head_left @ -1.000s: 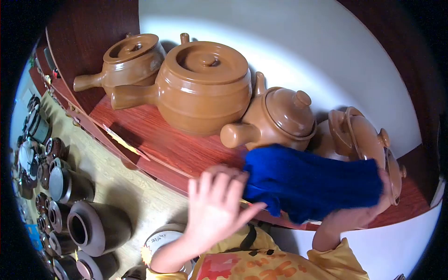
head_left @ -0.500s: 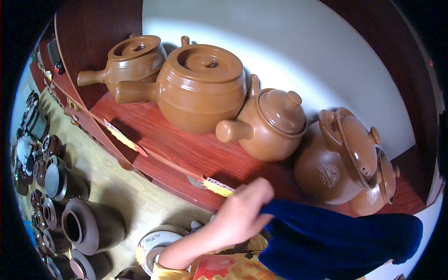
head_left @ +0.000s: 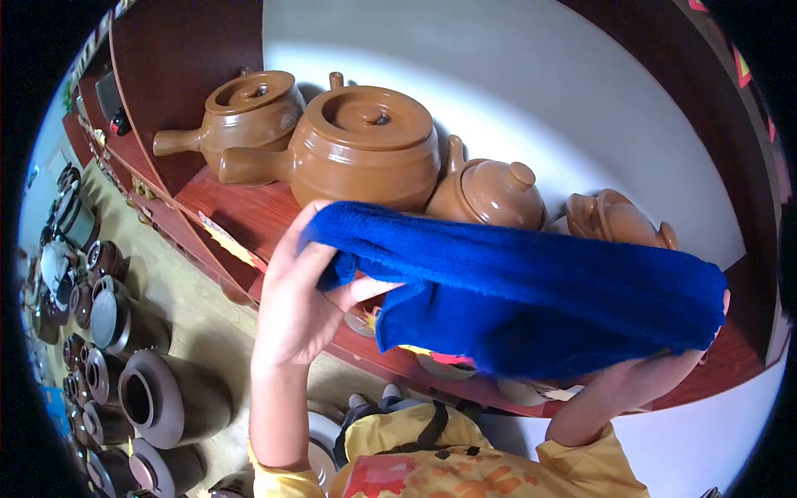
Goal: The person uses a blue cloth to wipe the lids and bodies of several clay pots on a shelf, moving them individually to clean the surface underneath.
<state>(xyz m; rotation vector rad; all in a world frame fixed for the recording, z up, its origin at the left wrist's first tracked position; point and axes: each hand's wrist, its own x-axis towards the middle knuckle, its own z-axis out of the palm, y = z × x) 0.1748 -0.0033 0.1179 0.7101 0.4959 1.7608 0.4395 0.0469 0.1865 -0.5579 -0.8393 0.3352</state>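
A dark blue plush towel [head_left: 515,290] is stretched lengthwise in front of the shelf. My left hand [head_left: 297,303] grips its left end, thumb below and fingers folded into the cloth. At the other end my right hand [head_left: 686,363] holds the towel from behind; most of it is hidden, with only fingertips showing at the edge. Beyond the cloth stand brown clay pots: a large lidded pot with a side handle [head_left: 365,162], a smaller handled pot [head_left: 253,112], a round pot with a knobbed lid [head_left: 502,192], and a partly covered lidded pot [head_left: 618,217].
The pots stand on a reddish wooden shelf [head_left: 207,195] with a price tag [head_left: 226,236] on its front edge. Several dark jars [head_left: 195,398] crowd the floor at left. A white round lid or vessel [head_left: 322,436] is below my left forearm.
The towel has risen from low right and is now spread across, in front of the pots. My left hand has moved left and up with it; my right hand and forearm have come into view.
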